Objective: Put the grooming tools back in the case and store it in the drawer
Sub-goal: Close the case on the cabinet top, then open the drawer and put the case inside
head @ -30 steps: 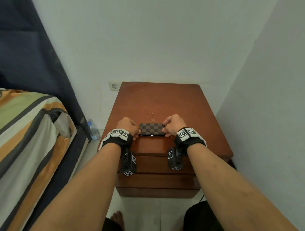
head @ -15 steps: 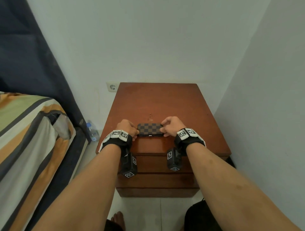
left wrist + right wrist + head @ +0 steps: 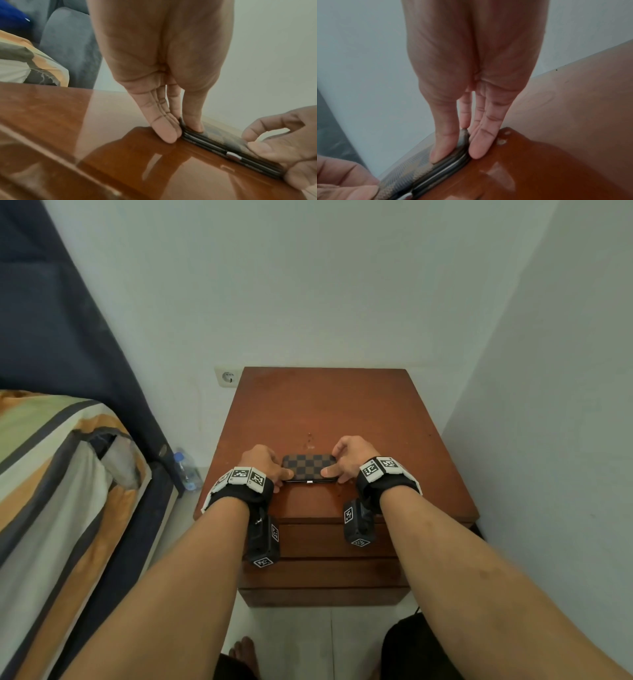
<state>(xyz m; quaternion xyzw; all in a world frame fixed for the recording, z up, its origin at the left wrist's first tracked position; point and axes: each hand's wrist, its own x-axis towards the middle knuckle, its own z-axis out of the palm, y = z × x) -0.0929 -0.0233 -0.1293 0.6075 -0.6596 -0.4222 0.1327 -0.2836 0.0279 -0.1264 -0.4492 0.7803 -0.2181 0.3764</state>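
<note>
Brown-and-tan checked case is lying flat and closed on the top of the wooden nightstand, near the front edge, its long side running left to right. A small metal clasp is showing at the middle of its near edge.

Left hand is gripping the left end of the case: thumb is pressing down on the top face, and the fingers are lying against the end, with their tips touching the wood. Right hand is doing the same at the right end: thumb on top, fingers against the end wall and reaching down to the nightstand top. So the case is sitting between the two hands, pinched at both short ends and resting on the wood. Both wrist views are showing the stacked dark edge of the closed case with a bright line along the seam.

Both drawer fronts below the top are sitting shut. Black wrist bands with printed square markers are riding on both forearms.

Off to the left, a bed with striped bedding is standing beside the nightstand, and a plastic water bottle is standing on the floor in the gap between them. A wall socket is sitting just beside the back left corner of the nightstand.
</note>
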